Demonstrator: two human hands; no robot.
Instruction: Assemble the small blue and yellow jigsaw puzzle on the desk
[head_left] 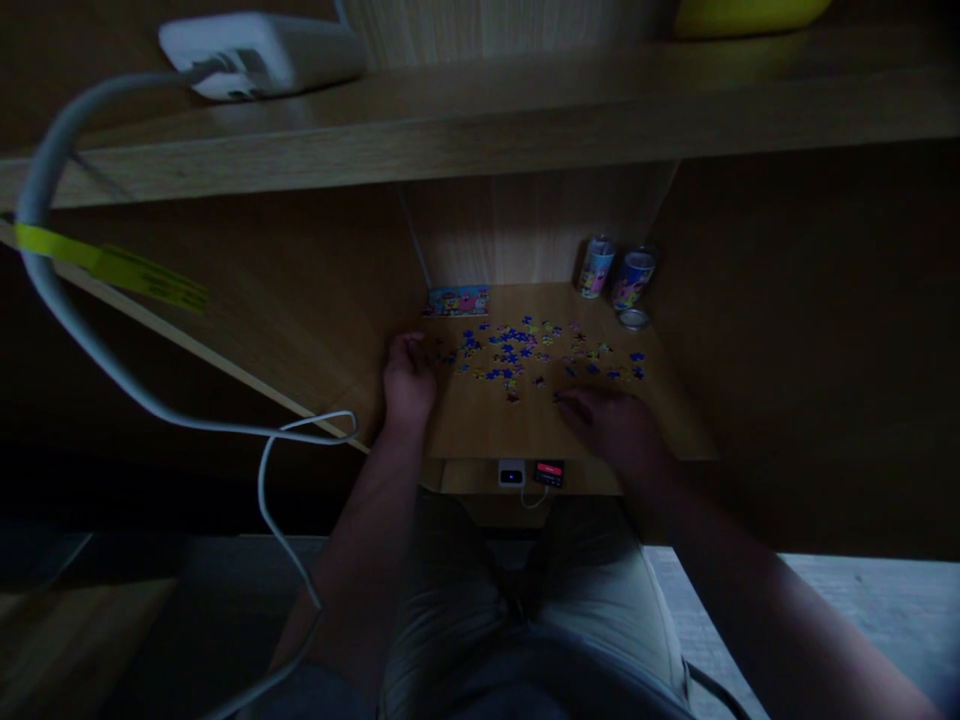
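Many small jigsaw pieces [508, 352], mostly blue with some yellow and pink, lie loose over the wooden desktop [487, 425]. At the desk's left edge rests my left hand [409, 382], its fingers curled in; whatever is inside them is hidden. My right hand [611, 420] is low over the front right of the desktop. Its thumb and fingertips pinch a small dark jigsaw piece [557, 397], hard to see in the dim light. A single piece [513, 397] lies left of that hand, nearer the front than the others.
A colourful picture card [457, 301] lies at the back left. Two printed cans [596, 268] and a round metal lid [633, 319] are at the back right. Below the desktop sit a white device [511, 473] and a phone [549, 473]. A white cable [142, 390] hangs at left from a shelf [450, 125].
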